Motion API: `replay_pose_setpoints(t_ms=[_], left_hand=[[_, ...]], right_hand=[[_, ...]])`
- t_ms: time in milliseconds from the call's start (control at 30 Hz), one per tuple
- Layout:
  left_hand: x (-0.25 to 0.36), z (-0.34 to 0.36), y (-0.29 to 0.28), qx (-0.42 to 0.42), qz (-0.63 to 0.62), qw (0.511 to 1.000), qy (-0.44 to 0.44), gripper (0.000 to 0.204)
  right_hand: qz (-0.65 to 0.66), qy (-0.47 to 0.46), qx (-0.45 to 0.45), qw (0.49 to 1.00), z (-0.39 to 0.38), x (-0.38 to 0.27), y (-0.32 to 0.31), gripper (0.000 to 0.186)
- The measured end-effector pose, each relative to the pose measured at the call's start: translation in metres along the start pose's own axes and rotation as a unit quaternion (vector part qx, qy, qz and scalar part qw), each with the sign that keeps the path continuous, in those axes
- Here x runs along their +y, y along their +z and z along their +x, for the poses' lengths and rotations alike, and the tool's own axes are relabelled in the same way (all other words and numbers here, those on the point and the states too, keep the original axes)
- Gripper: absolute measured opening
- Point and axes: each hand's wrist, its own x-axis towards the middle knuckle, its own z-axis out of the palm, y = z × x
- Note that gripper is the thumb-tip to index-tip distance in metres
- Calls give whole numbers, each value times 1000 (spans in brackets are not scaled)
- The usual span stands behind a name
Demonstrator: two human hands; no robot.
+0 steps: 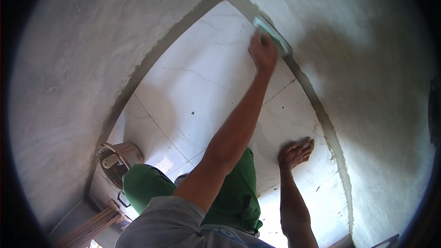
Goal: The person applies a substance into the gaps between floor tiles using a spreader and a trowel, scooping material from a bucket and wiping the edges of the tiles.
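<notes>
Left hand [262, 48] is curled around a pale green, flat-bladed float [273, 36], slightly blurred, at the foot of the right-hand wall [367, 78]. The float lies along the dark grey band [301, 74] edging the white tiled floor [197, 76], near the far corner. Right hand [296, 152] rests palm down on the tiles nearer the body, fingers slightly bent and only a little spread, holding nothing, apparently propping the person up.

The step in hand looks like smoothing that band; the next move would call for steady, even pressure with the blade flat to the wall and its edge clear of the tiles. A bucket [132, 152] stands on the left, with a tool handle [110, 160] showing in it.

Pale print [229, 235] shows on the grey shirt [161, 218], partly cut off; no label is legible on the float or bucket.
</notes>
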Motion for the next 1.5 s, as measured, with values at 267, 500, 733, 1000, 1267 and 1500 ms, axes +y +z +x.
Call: replay_pose_setpoints(t_ms=[267,500,733,1000,1267,1500], left_hand=[[-17,40,-30,-32,20,999,-38,39],[-62,43,-12,-35,98,994,-20,32],[-25,26,-29,-69,47,994,-72,34],[-45,70,-1,-39,65,996,-49,33],[38,-113,-6,-157,-51,983,-75,38],[-32,-7,0,-43,31,996,-65,40]], right_hand=[[-11,0,-19,1000,-2,6,-5,68],[3,-9,-25,1000,-4,-1,-4,68],[5,21,-24,999,1,11,0,70],[4,17,-28,999,7,4,-4,72],[-6,30,-19,999,6,17,-4,73],[24,5,-23,999,1,-5,-5,72]])
